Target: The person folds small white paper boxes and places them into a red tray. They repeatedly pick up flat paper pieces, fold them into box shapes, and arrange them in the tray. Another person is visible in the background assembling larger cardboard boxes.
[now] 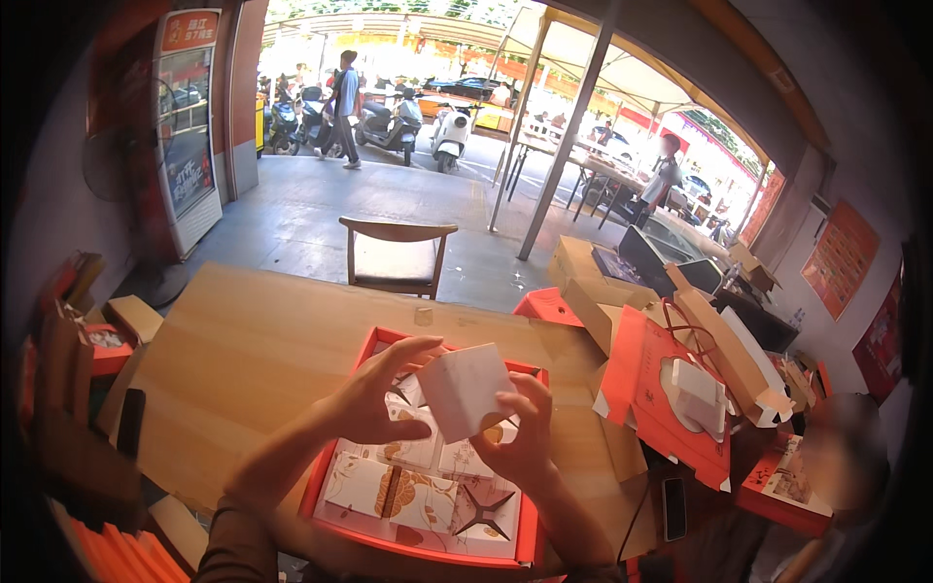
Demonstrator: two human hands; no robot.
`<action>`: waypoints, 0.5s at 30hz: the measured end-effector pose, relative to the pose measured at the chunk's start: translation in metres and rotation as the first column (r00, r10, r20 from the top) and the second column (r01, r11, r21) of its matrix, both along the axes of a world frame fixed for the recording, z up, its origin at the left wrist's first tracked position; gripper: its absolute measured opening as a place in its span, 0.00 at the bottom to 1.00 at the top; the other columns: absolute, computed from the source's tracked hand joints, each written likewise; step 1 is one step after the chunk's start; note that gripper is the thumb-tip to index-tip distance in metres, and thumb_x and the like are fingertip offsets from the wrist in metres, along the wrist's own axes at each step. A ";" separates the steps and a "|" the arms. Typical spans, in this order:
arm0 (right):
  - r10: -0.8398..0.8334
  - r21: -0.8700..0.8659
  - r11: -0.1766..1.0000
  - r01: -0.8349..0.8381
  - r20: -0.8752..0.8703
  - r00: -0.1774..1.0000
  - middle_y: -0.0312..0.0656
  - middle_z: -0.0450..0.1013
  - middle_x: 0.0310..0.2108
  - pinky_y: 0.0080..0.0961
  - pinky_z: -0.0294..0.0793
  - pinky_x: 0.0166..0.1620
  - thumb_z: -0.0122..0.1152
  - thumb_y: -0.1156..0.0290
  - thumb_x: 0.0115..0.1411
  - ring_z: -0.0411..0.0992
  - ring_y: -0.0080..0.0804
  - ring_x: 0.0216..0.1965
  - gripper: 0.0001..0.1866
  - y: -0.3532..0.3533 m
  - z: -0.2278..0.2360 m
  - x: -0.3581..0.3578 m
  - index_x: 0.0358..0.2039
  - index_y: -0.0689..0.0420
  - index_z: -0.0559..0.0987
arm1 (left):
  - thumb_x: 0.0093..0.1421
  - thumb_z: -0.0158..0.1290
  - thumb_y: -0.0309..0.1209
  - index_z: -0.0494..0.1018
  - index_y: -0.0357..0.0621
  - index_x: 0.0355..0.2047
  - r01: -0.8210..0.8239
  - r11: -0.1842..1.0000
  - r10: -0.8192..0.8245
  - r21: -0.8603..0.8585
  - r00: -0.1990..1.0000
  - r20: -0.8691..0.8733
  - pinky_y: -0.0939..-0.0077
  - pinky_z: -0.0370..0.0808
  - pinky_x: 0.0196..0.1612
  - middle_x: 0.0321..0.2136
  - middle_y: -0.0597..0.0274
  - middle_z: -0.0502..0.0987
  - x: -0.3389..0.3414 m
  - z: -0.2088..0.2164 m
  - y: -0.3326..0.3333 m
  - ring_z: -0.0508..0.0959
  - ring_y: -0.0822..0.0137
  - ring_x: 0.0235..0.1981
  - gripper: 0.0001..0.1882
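My right hand (525, 432) grips a small white carton (465, 391) by its right side, tilted above an open red gift box (418, 554). To the carton's left, my left hand (374, 400) is open, thumb and fingers apart; its fingertips are close to the carton, and I cannot tell if they touch it. Inside the red box sit several white cartons with gold floral print (425, 497). A dark star-shaped piece (484, 513) shows at the near right of the box. My hands and the raised carton hide part of the contents.
The red box rests on a wooden table (248, 335), with a chair (398, 255) beyond. To the right are a red bag (661, 398), cardboard boxes (593, 277) and a phone (673, 508). A blurred person (846, 466) is at the lower right. More boxes (97, 340) stand left.
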State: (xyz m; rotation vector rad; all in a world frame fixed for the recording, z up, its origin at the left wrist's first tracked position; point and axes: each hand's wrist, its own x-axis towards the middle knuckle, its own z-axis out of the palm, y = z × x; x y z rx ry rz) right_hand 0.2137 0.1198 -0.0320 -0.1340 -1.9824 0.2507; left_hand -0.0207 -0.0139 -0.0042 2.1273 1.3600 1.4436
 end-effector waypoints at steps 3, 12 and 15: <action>0.218 -0.358 0.912 -0.198 0.016 0.976 0.47 0.68 0.58 0.38 0.79 0.53 0.73 0.85 0.51 0.76 0.38 0.55 0.37 0.008 -0.002 0.003 0.61 0.58 0.68 | 0.57 0.70 0.28 0.52 0.41 0.77 0.161 0.986 -0.168 0.052 0.967 0.193 0.56 0.73 0.64 0.60 0.48 0.74 -0.006 -0.008 0.004 0.76 0.56 0.61 0.52; 0.603 -0.917 -0.035 -0.398 -0.337 0.723 0.39 0.76 0.52 0.29 0.75 0.57 0.55 0.74 0.66 0.74 0.29 0.55 0.21 0.018 -0.023 0.007 0.59 0.67 0.75 | 0.50 0.73 0.29 0.62 0.46 0.74 -0.025 1.000 0.025 -0.010 1.000 -0.011 0.59 0.80 0.55 0.61 0.48 0.73 0.014 0.003 0.003 0.78 0.54 0.55 0.51; 0.483 -0.922 -0.099 -0.375 -0.374 0.792 0.45 0.68 0.64 0.37 0.78 0.58 0.61 0.71 0.69 0.71 0.35 0.62 0.35 0.022 -0.039 0.001 0.73 0.61 0.60 | 0.49 0.73 0.28 0.67 0.42 0.70 -0.155 0.982 0.157 0.104 0.987 -0.017 0.59 0.82 0.53 0.58 0.49 0.77 0.015 -0.001 0.008 0.80 0.53 0.53 0.47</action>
